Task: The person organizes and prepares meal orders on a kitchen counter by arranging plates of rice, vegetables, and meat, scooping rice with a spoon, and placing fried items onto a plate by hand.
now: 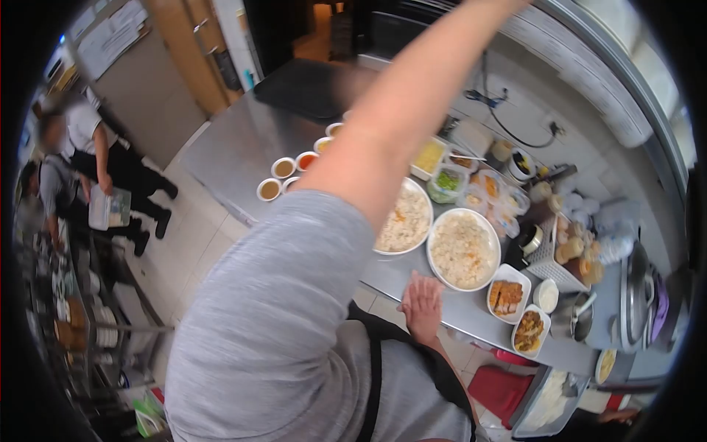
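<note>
My left arm [401, 118], in a grey short sleeve, stretches across the view toward the upper right. Its hand lies past the top edge, out of sight. My right hand [423, 300] rests at the front edge of the steel counter [398, 271], fingers extended and nothing in them. Just beyond it stand two large round white bowls of a pale, rice-like food, one bowl [464, 249] in full view and the other [403, 217] partly behind my arm. Right of them are a white tub of sliced browned food [505, 296] and another of chopped brown food [530, 331].
Several small sauce cups [283, 168] stand left of my arm. Food containers [447, 182] and a white basket [556, 254] line the wall side. A metal pot [571, 318] stands at right. Two people [96, 158] are on the left, one carrying a clear box [109, 208].
</note>
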{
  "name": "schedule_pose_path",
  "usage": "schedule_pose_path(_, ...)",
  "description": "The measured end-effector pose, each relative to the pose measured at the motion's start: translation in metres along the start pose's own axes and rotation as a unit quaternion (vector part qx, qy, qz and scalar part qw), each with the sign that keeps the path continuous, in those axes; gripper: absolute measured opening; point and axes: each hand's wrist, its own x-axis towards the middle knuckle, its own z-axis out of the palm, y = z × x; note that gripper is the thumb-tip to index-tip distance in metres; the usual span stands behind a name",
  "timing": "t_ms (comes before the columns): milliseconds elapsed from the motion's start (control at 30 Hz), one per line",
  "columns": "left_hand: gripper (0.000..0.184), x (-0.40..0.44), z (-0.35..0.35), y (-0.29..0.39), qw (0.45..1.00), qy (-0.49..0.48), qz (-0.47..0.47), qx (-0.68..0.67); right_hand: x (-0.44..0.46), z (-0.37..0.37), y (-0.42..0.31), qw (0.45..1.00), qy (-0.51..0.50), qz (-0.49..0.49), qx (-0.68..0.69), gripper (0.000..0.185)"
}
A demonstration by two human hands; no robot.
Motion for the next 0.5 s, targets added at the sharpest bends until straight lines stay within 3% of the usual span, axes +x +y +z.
schedule_pose_path(33,0.020,0.000,-0.001,0.000,1.000,0.004,0.002,-0.026,0.012,0.005,-0.011,0.998,-0.004,-0.065,0.017,0.055)
schedule_pose_path(167,0.018,-0.001,0.000,-0.005,1.000,-0.012,0.007,-0.027,0.052,0.014,-0.058,0.983,-0.008,-0.151,0.100,0.052)
schedule_pose_path(200,0.029,-0.002,0.037,-0.026,0.989,-0.098,0.017,0.109,0.060,0.012,-0.068,0.981,-0.015,-0.164,0.101,0.052)
schedule_pose_path(233,0.030,-0.002,0.030,-0.024,0.974,-0.185,0.004,0.127,0.068,0.009,-0.075,0.975,-0.028,-0.186,0.116,0.054)
schedule_pose_path(267,0.029,-0.009,0.002,-0.026,0.984,-0.166,0.048,0.032,0.077,0.007,-0.082,0.969,-0.040,-0.207,0.132,0.056)
schedule_pose_path(300,0.027,-0.018,-0.010,-0.025,0.994,-0.089,0.050,-0.045,0.084,0.014,-0.086,0.966,-0.045,-0.216,0.133,0.056)
schedule_pose_path(333,0.019,-0.030,-0.031,-0.022,0.995,-0.036,0.069,-0.055,0.090,0.028,-0.088,0.963,-0.055,-0.250,0.079,0.057)
schedule_pose_path(400,0.014,-0.059,-0.123,-0.005,0.990,-0.106,0.075,-0.064,0.100,0.037,-0.106,0.956,-0.066,-0.284,0.027,0.057)
schedule_pose_path(433,0.009,-0.082,-0.160,0.001,0.983,-0.088,0.078,-0.140,0.108,0.038,-0.118,0.956,-0.045,-0.288,0.014,0.058)
schedule_pose_path(500,0.008,-0.135,-0.242,0.005,0.960,-0.206,0.044,-0.186,0.121,0.040,-0.140,0.956,-0.025,-0.291,0.000,0.059)
